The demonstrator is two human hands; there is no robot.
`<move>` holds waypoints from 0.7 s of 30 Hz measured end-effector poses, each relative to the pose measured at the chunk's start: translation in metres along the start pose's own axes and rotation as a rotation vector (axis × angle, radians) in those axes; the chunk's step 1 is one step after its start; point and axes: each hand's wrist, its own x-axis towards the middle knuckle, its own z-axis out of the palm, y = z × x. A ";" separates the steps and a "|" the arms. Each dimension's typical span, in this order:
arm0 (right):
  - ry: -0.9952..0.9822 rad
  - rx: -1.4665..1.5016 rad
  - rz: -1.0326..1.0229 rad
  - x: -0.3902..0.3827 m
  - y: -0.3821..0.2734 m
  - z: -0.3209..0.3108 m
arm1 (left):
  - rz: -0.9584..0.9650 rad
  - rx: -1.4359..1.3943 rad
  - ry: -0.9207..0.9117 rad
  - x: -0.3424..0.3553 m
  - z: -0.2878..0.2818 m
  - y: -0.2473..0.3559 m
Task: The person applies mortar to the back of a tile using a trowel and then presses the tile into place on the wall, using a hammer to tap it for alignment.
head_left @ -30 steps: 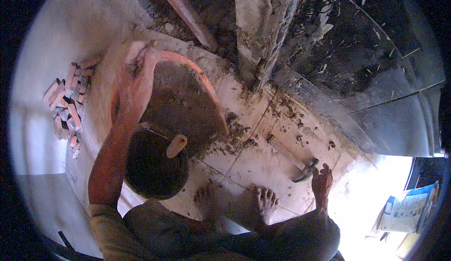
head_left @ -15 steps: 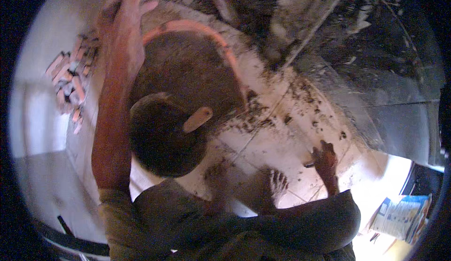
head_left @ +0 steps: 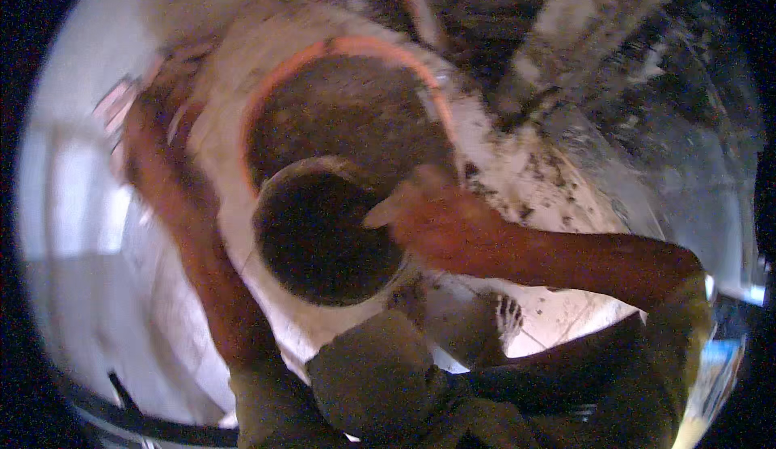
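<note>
My right hand point(head_left: 444, 219) is closed around a short pale wooden handle point(head_left: 378, 215) at the right side of a dark round bucket point(head_left: 331, 297). What the handle belongs to is hidden in the dark bucket. Just beyond stands a wide tub with an orange rim point(head_left: 347, 42), filled with a brown, earthy mix point(head_left: 339, 101). Out at the left, my left hand point(head_left: 168, 85) reaches down beside a pile of bricks point(head_left: 120, 101). Motion smears its fingers, so whether it holds a brick does not show.
Dark clods point(head_left: 558, 178) are scattered over the pale tiled floor point(head_left: 558, 311) to the right of the tub. Boards point(head_left: 558, 45) and dark sheeting point(head_left: 679, 126) lie at the far right. My bare foot point(head_left: 508, 316) is below my right forearm. A printed bag point(head_left: 719, 376) stands at the lower right.
My right hand has come up from low over the floor at the right and taken hold of the wooden handle. My left hand has moved from beyond the tub to the bricks. The view has shifted.
</note>
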 end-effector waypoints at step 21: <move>-0.509 0.697 0.131 0.030 0.028 -0.043 | -0.106 0.143 0.090 -0.053 -0.126 -0.040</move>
